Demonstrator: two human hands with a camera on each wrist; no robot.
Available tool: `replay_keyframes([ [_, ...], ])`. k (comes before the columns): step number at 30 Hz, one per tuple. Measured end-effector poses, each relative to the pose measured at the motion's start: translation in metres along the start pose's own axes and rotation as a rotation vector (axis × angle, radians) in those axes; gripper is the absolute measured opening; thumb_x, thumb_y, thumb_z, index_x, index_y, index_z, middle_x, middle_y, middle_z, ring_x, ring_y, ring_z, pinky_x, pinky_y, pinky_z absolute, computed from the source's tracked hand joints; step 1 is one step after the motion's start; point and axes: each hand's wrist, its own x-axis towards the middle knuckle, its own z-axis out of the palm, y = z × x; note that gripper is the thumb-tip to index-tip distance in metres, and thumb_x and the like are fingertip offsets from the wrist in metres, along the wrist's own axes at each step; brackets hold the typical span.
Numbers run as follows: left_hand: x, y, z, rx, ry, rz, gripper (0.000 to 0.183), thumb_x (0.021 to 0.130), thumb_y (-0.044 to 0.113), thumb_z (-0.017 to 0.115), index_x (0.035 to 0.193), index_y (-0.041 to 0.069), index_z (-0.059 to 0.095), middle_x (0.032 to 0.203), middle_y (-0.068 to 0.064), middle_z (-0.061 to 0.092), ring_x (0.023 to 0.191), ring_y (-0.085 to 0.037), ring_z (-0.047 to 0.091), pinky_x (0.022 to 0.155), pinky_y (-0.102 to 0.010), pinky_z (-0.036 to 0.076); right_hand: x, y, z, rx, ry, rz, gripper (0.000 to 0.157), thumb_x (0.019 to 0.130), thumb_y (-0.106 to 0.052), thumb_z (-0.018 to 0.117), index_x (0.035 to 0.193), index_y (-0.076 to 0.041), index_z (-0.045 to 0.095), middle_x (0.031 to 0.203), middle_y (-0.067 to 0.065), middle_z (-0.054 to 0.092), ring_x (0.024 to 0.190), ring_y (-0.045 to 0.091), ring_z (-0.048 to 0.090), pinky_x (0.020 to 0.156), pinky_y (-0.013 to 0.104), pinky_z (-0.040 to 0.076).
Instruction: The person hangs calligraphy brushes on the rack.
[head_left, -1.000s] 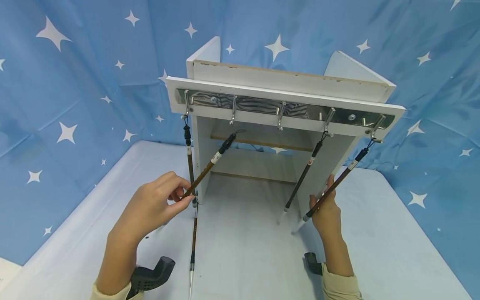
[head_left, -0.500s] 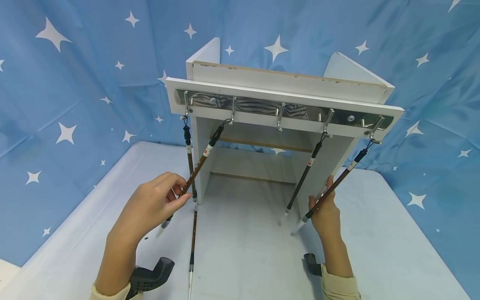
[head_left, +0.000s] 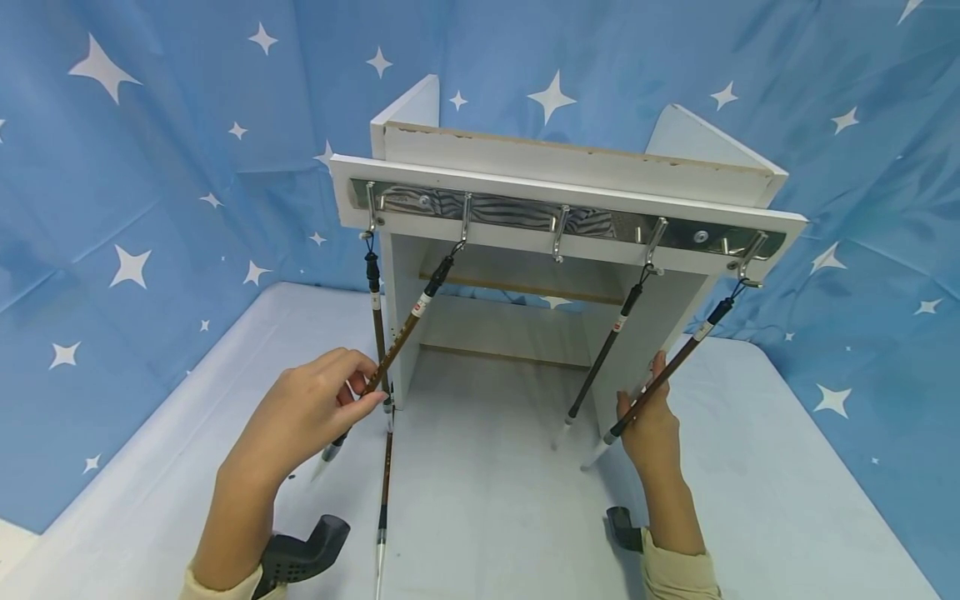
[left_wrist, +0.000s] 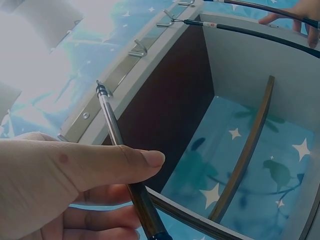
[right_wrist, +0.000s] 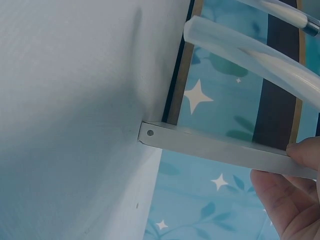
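Observation:
My left hand [head_left: 318,408] pinches the brown shaft of a calligraphy brush [head_left: 405,329], tilted with its clear-capped tip down to the left. Its cord loop meets the tip of the second hook from the left [head_left: 466,218]; whether it is fully over the hook I cannot tell. In the left wrist view, thumb and fingers hold the brush shaft [left_wrist: 114,127] mid-length. My right hand [head_left: 654,425] grips the front edge of the white rack's right side panel [right_wrist: 220,152] between thumb and fingers. Another brush [head_left: 377,317] hangs from the leftmost hook.
Two more brushes hang at the right, a black one [head_left: 606,354] and a brown one [head_left: 678,360]. The middle hook [head_left: 559,233] bears nothing. One brush [head_left: 386,492] lies on the white tabletop [head_left: 480,508]. A starred blue curtain [head_left: 187,125] stands behind.
My left hand's brush has swung slightly left, then back right, its loop rising from below to the second hook's tip. My right hand stays on the side panel.

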Motion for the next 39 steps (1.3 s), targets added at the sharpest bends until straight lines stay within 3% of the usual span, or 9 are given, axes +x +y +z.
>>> replay_keyframes([
  [10,0.0,0.0,0.002,0.004,-0.012,0.012,0.017,0.076,0.015,0.073,0.085,0.009,0.059,0.078,0.004,0.058,0.064,-0.003,0.054,0.052,-0.017,0.043,0.002,0.0,0.0,-0.008,-0.028,0.031,0.079,0.09,-0.01,0.052,0.145,-0.017,-0.004,0.085,0.033,0.059,0.057,0.041,0.061,0.052,0.045,0.052],
  [22,0.0,0.001,0.003,0.023,-0.012,0.005,0.018,0.075,0.015,0.073,0.085,0.009,0.059,0.077,0.003,0.058,0.063,-0.004,0.054,0.051,-0.017,0.043,0.002,0.0,0.0,-0.007,-0.037,0.049,0.081,0.09,-0.012,0.053,0.146,-0.017,-0.005,0.087,0.034,0.059,0.062,0.043,0.062,0.054,0.047,0.053],
  [29,0.001,0.006,0.003,0.031,-0.018,-0.014,0.019,0.076,0.018,0.073,0.087,0.009,0.06,0.075,0.004,0.057,0.062,-0.004,0.054,0.051,-0.017,0.043,0.002,0.001,0.0,0.007,-0.032,0.046,0.079,0.09,-0.011,0.053,0.146,-0.015,-0.003,0.086,0.034,0.058,0.056,0.04,0.061,0.049,0.044,0.052],
  [39,0.001,0.01,0.003,0.026,0.026,-0.011,0.021,0.075,0.017,0.074,0.09,0.008,0.062,0.075,0.003,0.057,0.062,-0.004,0.053,0.05,-0.017,0.042,0.001,0.001,0.001,0.005,-0.009,0.013,0.079,0.09,-0.01,0.054,0.145,-0.014,-0.002,0.087,0.034,0.057,0.058,0.042,0.061,0.052,0.047,0.052],
])
